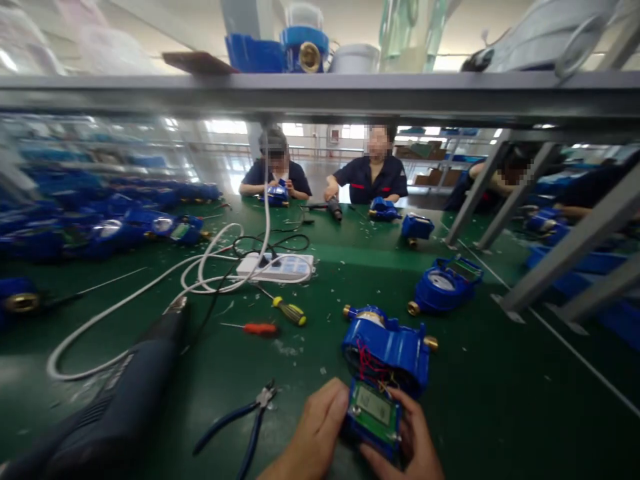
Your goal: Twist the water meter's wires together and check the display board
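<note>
Left hand (320, 420) and right hand (416, 437) clasp the display module (374, 412) by opposite edges beside the blue housing (406, 350), probably because red wires (366, 360), their ends obscured, tether it.

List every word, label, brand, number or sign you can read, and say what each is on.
None can be read.
Display on the held blue module: faint marks, too blurred.
Pale marking on the dark power tool: blurred.
Dial of the blue meter at right: blurred.
Power strip: any print too small.
</note>
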Demonstrator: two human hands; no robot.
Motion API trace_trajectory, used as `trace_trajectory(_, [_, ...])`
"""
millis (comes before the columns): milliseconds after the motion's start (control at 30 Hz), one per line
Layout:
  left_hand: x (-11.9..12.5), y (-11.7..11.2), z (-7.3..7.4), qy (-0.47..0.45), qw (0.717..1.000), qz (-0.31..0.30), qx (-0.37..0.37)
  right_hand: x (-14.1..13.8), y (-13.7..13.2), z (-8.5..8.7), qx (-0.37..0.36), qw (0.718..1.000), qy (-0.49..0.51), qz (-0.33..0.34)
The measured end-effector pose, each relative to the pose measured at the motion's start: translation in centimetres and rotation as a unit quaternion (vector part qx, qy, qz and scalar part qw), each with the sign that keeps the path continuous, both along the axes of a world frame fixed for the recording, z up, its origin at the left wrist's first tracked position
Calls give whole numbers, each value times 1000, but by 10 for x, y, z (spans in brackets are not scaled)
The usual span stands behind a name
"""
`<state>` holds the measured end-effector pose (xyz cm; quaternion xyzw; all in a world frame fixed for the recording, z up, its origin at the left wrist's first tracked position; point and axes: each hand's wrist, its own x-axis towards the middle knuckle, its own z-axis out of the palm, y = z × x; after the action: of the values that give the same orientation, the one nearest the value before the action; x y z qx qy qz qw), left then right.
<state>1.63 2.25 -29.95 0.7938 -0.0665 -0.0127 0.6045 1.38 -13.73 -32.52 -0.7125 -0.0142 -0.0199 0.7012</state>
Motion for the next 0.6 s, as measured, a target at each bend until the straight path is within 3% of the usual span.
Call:
trace_trajectory(267, [-2, 4, 5, 75, 997, -25, -21, -3, -8, -3, -72, 996, -29, 39])
trace_trajectory(600, [-2, 9, 2, 60, 997, -34, 20, -2, -16, 3, -163, 971, -169, 35])
